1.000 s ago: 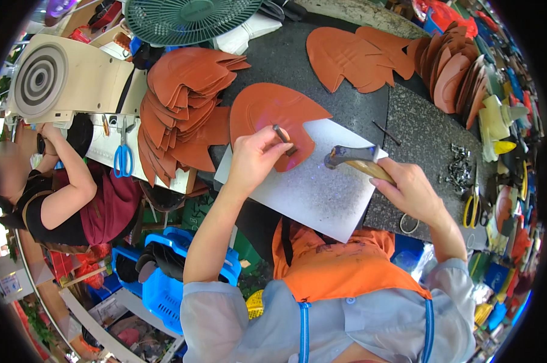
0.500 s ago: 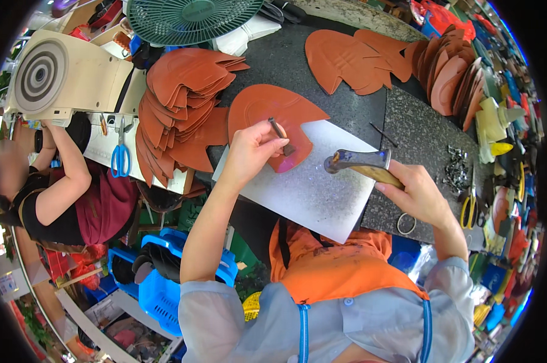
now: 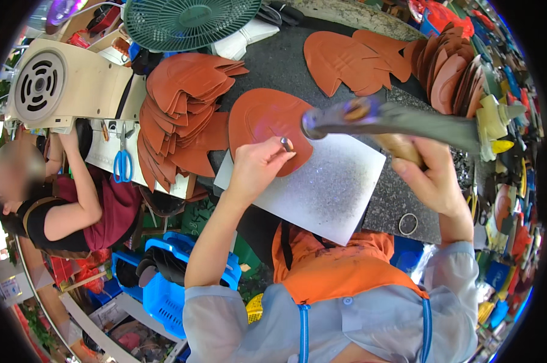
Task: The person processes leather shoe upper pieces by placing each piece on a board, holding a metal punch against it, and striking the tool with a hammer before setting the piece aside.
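1. White board [image 3: 340, 187]: lies in front of the person, bearing dark specks.
2. Leather piece [image 3: 264, 112]: reddish-brown, lying partly on the board, just right of a leather stack [image 3: 179, 121].
3. Hammer [image 3: 406, 121]: blurred, raised above the board.
4. Right hand [image 3: 433, 178]: wrapped around the hammer's wooden handle.
5. Left hand [image 3: 255, 172]: pinching a punch over the leather piece.
6. Punch [image 3: 285, 144]: short, metal; its lower tip is hidden.

A notched, rounded reddish-brown leather-like sheet [image 3: 267, 112] lies partly on a rectangular white board [image 3: 340, 187], right of a stack of similar sheets [image 3: 176, 118]. Behind the stack is a round green fan [image 3: 192, 21]; a thin ring [image 3: 400, 226] lies right of the board on the speckled dark stone surface [image 3: 388, 199].
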`<action>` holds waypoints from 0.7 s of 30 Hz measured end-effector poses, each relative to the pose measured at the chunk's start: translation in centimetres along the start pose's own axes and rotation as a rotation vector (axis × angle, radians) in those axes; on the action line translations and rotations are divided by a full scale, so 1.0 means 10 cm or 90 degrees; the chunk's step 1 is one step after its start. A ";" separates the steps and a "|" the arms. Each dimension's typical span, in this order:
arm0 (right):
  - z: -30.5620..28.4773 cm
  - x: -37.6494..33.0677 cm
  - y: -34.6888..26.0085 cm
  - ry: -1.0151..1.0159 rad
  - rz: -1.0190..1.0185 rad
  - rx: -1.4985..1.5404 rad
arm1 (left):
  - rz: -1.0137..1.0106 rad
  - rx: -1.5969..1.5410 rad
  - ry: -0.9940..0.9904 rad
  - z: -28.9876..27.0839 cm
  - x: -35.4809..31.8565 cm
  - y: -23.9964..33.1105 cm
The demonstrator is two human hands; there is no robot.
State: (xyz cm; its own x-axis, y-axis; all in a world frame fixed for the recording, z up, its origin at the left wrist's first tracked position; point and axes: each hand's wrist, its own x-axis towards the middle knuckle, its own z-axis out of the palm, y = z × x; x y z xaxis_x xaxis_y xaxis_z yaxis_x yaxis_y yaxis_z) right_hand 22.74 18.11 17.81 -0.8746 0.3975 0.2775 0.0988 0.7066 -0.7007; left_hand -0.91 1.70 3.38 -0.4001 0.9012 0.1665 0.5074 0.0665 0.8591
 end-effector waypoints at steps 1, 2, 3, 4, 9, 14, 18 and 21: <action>0.00 0.09 -0.05 0.053 -0.070 -0.036 | -0.019 0.032 -0.017 0.00 0.01 0.06; 0.02 0.13 -0.02 0.061 -0.074 -0.041 | -0.009 0.034 -0.017 0.02 0.02 0.09; 0.07 0.16 0.04 -0.093 -0.061 -0.140 | 0.036 0.092 -0.014 0.05 0.03 0.10; 0.13 0.22 0.07 -0.248 -0.052 -0.230 | 0.072 0.159 -0.009 0.02 0.01 0.09; 0.06 0.13 0.37 -0.135 -0.054 -0.327 | -0.079 -0.275 0.097 0.00 -0.13 -0.07; 0.01 0.23 1.66 -0.004 -0.031 -0.496 | -0.144 -0.262 0.213 -0.49 0.05 -0.37; 0.19 0.51 2.10 -0.113 -0.085 -0.455 | -0.036 0.092 0.234 -0.31 0.02 -0.49; 0.18 0.52 2.09 -0.147 -0.075 -0.527 | -0.054 -0.075 0.271 -0.49 0.16 0.06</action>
State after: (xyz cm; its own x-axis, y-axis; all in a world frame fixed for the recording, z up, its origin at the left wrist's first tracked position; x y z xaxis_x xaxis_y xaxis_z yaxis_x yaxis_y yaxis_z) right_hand 19.42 33.88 3.44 -0.9665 0.2296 0.1151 0.2368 0.9701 0.0531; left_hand -5.02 1.10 6.52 -0.7272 0.6368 0.2563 0.3785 0.0606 0.9236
